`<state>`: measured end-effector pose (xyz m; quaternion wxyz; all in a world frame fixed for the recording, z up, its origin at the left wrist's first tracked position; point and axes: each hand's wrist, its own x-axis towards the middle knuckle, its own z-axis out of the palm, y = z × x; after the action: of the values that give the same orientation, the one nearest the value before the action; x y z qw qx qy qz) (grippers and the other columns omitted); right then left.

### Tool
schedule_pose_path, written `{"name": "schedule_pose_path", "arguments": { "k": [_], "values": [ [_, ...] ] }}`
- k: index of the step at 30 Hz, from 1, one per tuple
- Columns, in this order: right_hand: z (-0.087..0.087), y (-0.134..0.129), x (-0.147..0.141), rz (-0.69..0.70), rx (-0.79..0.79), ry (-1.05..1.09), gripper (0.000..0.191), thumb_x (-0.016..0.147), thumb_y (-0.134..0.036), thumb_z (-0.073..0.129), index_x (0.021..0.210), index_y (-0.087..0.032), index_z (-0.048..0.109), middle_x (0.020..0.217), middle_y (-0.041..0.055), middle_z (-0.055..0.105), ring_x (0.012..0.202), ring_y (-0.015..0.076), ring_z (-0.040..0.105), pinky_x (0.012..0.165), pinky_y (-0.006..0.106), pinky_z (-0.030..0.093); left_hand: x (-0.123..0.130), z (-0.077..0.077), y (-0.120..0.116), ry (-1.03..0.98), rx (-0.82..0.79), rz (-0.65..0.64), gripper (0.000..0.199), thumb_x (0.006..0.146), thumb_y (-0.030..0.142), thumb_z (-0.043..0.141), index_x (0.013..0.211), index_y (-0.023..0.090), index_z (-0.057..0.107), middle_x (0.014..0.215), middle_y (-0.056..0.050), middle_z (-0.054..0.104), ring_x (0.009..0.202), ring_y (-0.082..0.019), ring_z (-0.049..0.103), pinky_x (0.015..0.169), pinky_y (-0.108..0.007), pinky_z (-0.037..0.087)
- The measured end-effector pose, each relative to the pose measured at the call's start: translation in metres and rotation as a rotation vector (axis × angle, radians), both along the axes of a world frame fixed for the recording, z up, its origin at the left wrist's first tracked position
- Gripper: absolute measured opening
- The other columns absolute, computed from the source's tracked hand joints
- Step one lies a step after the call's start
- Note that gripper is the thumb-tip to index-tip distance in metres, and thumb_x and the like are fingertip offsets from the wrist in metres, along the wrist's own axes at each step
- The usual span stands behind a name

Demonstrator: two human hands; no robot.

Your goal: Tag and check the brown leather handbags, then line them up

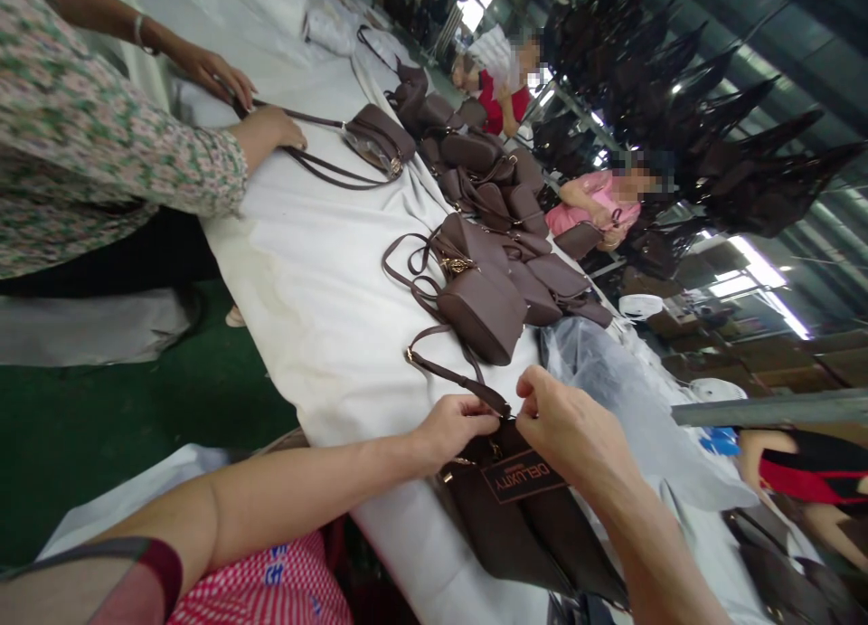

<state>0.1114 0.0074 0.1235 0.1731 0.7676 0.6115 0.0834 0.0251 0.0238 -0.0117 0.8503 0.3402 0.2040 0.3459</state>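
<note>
At the lower middle of the frame, a dark brown bag (505, 539) lies on the white-covered table (305, 299), bearing a tag (519, 477) that reads "DELUXITY". The person's left hand (448, 433) is nearly closed, thumb and fingertips drawn together at the near end of the strap (457, 376), which they appear to pinch. The right hand (576, 426) is curled just beside it, fingertips close to the same end; whether it grips anything cannot be told.

The tag is already on the bag. The strap loops away from the bag's top, but whether it is fully fastened is unclear. Toward the center, more brown bags (485, 313) lie grouped beside clear plastic (589, 363); whether they are finished or waiting does not show. At the upper left, a co-worker's hands (275, 127) hold the straps of another bag (383, 132).
</note>
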Motion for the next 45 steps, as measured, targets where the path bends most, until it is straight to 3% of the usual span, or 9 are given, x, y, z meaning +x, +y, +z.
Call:
{"name": "schedule_pose_path", "arguments": {
  "k": [3, 8, 12, 17, 25, 31, 35, 39, 45],
  "values": [
    [0.000, 0.005, 0.003, 0.018, -0.020, -0.019, 0.019, 0.074, -0.013, 0.055, 0.088, -0.024, 0.059, 0.064, -0.0003, 0.064, 0.058, 0.0159, 0.058, 0.050, 0.025, 0.023, 0.007, 0.004, 0.008, -0.094, -0.263, 0.013, 0.019, 0.056, 0.015, 0.072, 0.072, 0.013, 0.061, 0.065, 0.003, 0.059, 0.060, -0.010, 0.053, 0.064, -0.024, 0.042],
    [-0.002, 0.007, 0.012, 0.002, -0.044, -0.010, 0.017, 0.077, -0.014, 0.053, 0.089, -0.025, 0.059, 0.066, 0.0000, 0.065, 0.061, 0.0170, 0.060, 0.051, 0.025, 0.023, 0.003, 0.008, 0.020, -0.222, -0.252, -0.158, 0.036, 0.044, 0.005, 0.073, 0.078, 0.012, 0.064, 0.070, 0.001, 0.063, 0.063, -0.011, 0.055, 0.064, -0.024, 0.041],
    [-0.005, 0.008, 0.013, -0.018, -0.071, 0.027, 0.016, 0.077, -0.014, 0.053, 0.088, -0.024, 0.058, 0.067, 0.0007, 0.067, 0.065, 0.0178, 0.062, 0.051, 0.025, 0.024, 0.009, 0.006, 0.023, -0.073, -0.321, -0.062, 0.021, 0.052, 0.010, 0.075, 0.069, 0.013, 0.063, 0.063, 0.002, 0.061, 0.061, -0.010, 0.052, 0.064, -0.024, 0.041],
    [-0.009, 0.008, 0.023, -0.017, -0.050, 0.145, 0.021, 0.072, -0.014, 0.058, 0.090, -0.024, 0.057, 0.070, -0.0020, 0.070, 0.066, 0.0170, 0.063, 0.052, 0.025, 0.027, 0.018, 0.006, 0.028, -0.031, -0.357, -0.077, 0.009, 0.058, 0.016, 0.071, 0.062, 0.012, 0.063, 0.058, 0.001, 0.060, 0.057, -0.010, 0.050, 0.060, -0.024, 0.039],
    [-0.013, 0.009, 0.036, -0.090, -0.051, 0.332, 0.018, 0.072, -0.023, 0.063, 0.090, -0.024, 0.060, 0.069, -0.0023, 0.074, 0.068, 0.0182, 0.066, 0.055, 0.025, 0.034, 0.014, -0.002, 0.027, -0.007, 0.016, -0.129, 0.013, 0.057, 0.006, 0.065, 0.067, 0.013, 0.067, 0.067, 0.002, 0.063, 0.065, -0.011, 0.054, 0.069, -0.025, 0.041],
    [-0.013, 0.004, 0.031, 0.003, -0.080, 0.310, 0.028, 0.076, -0.018, 0.060, 0.103, -0.021, 0.060, 0.074, -0.0003, 0.075, 0.070, 0.0193, 0.067, 0.061, 0.027, 0.039, 0.010, -0.004, 0.034, 0.180, 0.333, -0.061, 0.003, 0.066, 0.015, 0.065, 0.063, 0.014, 0.066, 0.063, 0.002, 0.061, 0.065, -0.013, 0.054, 0.065, -0.024, 0.042],
    [-0.013, -0.007, 0.027, 0.125, 0.071, 0.302, 0.022, 0.082, -0.018, 0.050, 0.101, -0.020, 0.061, 0.090, 0.0042, 0.073, 0.081, 0.0201, 0.067, 0.069, 0.029, 0.044, -0.012, -0.001, 0.044, 0.274, 0.532, -0.067, 0.011, 0.066, 0.009, 0.056, 0.066, 0.014, 0.066, 0.065, 0.001, 0.064, 0.067, -0.013, 0.059, 0.061, -0.021, 0.042],
    [-0.020, -0.014, 0.020, 0.303, 0.151, 0.372, 0.021, 0.085, -0.018, 0.043, 0.087, -0.021, 0.064, 0.088, 0.0043, 0.067, 0.080, 0.0174, 0.064, 0.071, 0.028, 0.044, -0.040, 0.001, 0.051, 0.268, 0.543, -0.086, 0.014, 0.070, 0.009, 0.051, 0.072, 0.014, 0.065, 0.067, 0.000, 0.066, 0.068, -0.013, 0.063, 0.060, -0.020, 0.045],
    [-0.031, -0.009, 0.018, 0.344, 0.094, 0.393, 0.022, 0.087, -0.026, 0.050, 0.091, -0.022, 0.071, 0.084, 0.0033, 0.062, 0.075, 0.0168, 0.061, 0.067, 0.028, 0.043, -0.044, 0.005, 0.049, 0.156, 0.453, -0.050, 0.009, 0.074, 0.014, 0.054, 0.076, 0.014, 0.063, 0.074, -0.002, 0.067, 0.068, -0.011, 0.062, 0.061, -0.020, 0.049]
  ]
}}
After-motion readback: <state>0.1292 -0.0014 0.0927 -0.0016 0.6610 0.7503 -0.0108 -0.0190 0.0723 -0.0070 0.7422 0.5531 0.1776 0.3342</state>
